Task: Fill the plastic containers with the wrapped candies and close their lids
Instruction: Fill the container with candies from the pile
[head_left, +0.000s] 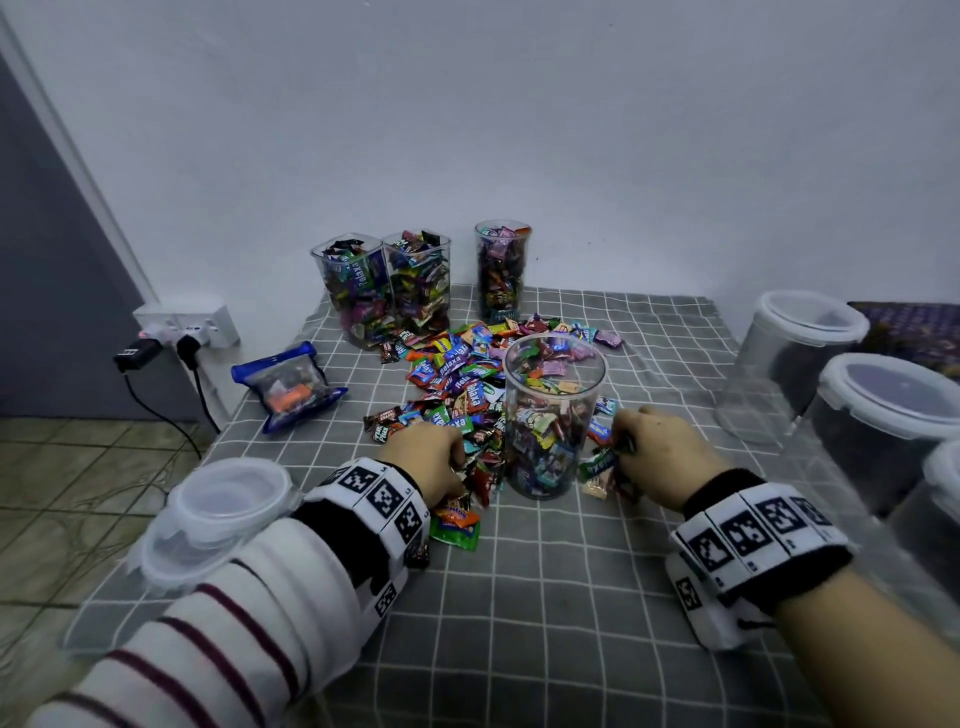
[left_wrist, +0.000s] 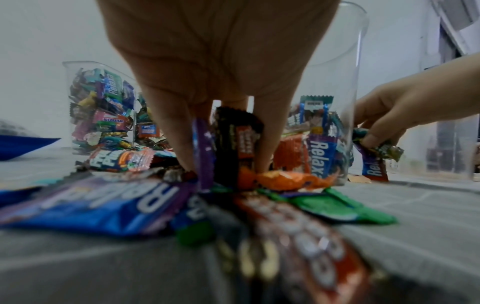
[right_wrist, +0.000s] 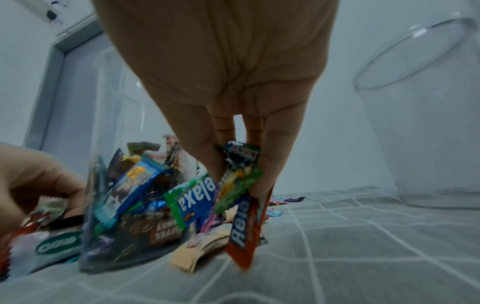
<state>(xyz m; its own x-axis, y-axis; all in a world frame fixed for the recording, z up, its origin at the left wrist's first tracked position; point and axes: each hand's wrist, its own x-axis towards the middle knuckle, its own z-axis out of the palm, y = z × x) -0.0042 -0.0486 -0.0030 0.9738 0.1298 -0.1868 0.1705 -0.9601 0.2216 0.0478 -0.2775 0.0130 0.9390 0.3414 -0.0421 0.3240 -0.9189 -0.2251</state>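
A clear round container (head_left: 551, 415) stands mid-table, partly filled with wrapped candies, its top uncovered. A pile of loose wrapped candies (head_left: 457, 374) spreads behind and left of it. My left hand (head_left: 431, 457) sits in the pile to the container's left; in the left wrist view its fingers (left_wrist: 179, 131) pinch several candies (left_wrist: 233, 139) upright. My right hand (head_left: 660, 452) is just right of the container and grips a bunch of candies (right_wrist: 241, 181), an orange one hanging below. Three filled lidless containers (head_left: 387, 286) stand at the back.
A stack of clear lids (head_left: 218, 514) lies at the table's left edge beside my striped sleeve. Several empty lidded containers (head_left: 878, 415) crowd the right side. A blue zip bag (head_left: 288, 384) lies left of the pile. A wall socket with plugs (head_left: 182, 327) is at far left.
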